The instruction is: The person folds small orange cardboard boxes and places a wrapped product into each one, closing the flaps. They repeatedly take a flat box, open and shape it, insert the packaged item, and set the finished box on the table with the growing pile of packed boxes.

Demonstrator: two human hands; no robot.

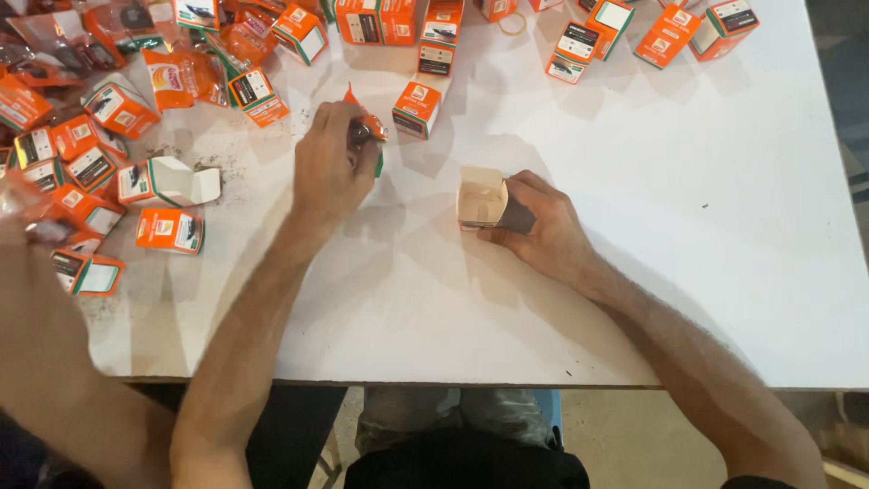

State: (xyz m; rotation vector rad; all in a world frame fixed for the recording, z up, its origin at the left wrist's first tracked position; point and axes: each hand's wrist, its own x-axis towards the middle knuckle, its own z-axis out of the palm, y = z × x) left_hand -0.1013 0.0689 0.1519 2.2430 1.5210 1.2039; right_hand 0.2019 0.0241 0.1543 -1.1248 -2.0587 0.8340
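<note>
One little box open, lots more boxes waiting

Head view: the right hand (541, 231) has its grip pinched on an open box (482, 201) standing on the white counter (688, 226). The left hand (330, 163) has its grip pinched on a small dark part in an orange wrapper (367, 127). Many orange boxes (167, 229) lie around, most shut.

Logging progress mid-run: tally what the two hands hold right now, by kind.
open carton, plain inside, in right hand: 1
orange carton in left hand: 1
Total: 2
</note>
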